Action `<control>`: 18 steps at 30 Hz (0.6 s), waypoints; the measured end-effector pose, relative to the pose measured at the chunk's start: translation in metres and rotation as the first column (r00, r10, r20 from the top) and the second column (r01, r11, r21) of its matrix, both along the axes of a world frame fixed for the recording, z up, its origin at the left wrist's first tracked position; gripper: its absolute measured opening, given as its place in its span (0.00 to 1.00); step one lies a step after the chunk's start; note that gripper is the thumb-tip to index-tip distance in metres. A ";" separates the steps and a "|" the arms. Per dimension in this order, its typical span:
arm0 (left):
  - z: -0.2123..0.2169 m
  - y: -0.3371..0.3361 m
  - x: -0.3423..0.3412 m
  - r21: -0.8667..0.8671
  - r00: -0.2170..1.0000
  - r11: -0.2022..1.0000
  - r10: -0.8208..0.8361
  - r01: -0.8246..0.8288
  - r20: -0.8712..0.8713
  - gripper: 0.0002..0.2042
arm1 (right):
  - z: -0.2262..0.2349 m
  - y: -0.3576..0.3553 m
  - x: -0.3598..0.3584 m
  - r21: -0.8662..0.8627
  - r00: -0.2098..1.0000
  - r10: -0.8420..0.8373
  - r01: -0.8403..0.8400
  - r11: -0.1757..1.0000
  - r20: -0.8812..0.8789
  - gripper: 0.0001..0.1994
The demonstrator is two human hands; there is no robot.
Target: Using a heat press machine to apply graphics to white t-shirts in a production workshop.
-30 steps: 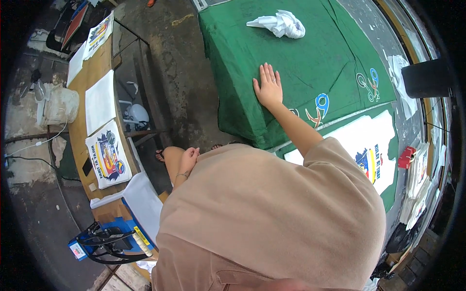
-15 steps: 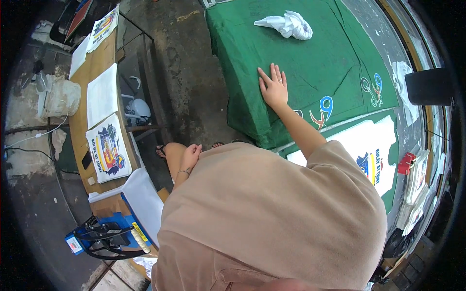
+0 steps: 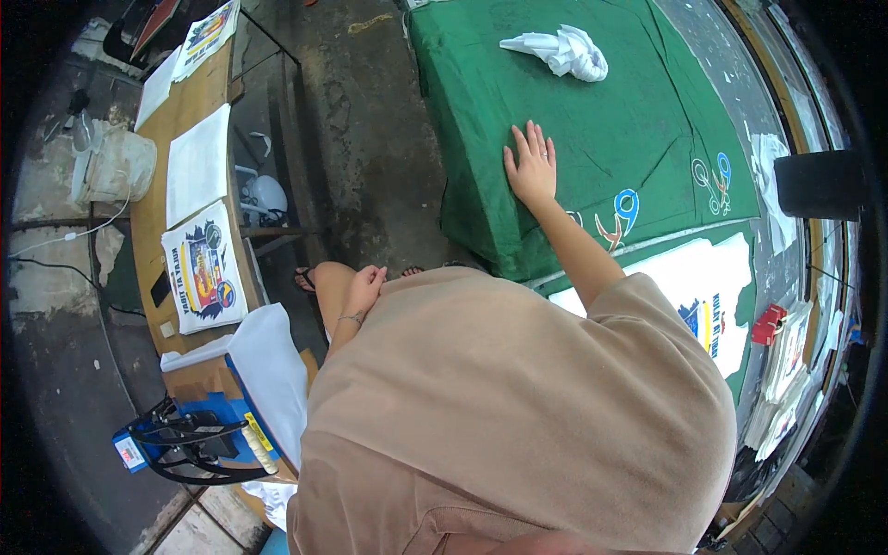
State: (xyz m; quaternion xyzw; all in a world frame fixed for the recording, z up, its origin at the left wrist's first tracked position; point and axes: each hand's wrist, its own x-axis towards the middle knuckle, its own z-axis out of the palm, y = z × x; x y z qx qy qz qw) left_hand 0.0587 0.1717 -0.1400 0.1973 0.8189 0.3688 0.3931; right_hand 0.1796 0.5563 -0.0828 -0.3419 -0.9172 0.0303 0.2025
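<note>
One green shirt [image 3: 592, 139] and one white rag [image 3: 560, 51] on the table — right hand [image 3: 532, 171] open flat on the shirt, left hand [image 3: 365, 287] loosely curled at the thigh.

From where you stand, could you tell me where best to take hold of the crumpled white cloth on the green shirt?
Probably from above, at the raised folds near the middle of the crumpled white cloth. It lies bunched in loose ridges on the flat green shirt, so a pinch there should gather it whole. The right hand lies flat on the shirt, nearer the person, so reaching forward suits.
</note>
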 end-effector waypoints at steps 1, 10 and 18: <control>-0.003 -0.001 0.000 0.028 1.000 1.000 0.003 -0.002 -0.004 0.16 | 0.000 0.000 0.000 -0.002 1.000 -0.006 0.006 1.000 -0.004 0.23; -0.012 -0.004 -0.001 0.060 0.998 0.997 0.052 -0.054 0.032 0.16 | 0.000 0.000 0.000 0.018 0.999 0.019 -0.019 1.000 -0.047 0.22; -0.006 -0.003 0.000 0.055 0.999 0.998 0.036 -0.037 0.015 0.16 | -0.002 0.000 0.000 0.023 0.999 0.019 -0.018 1.000 -0.046 0.22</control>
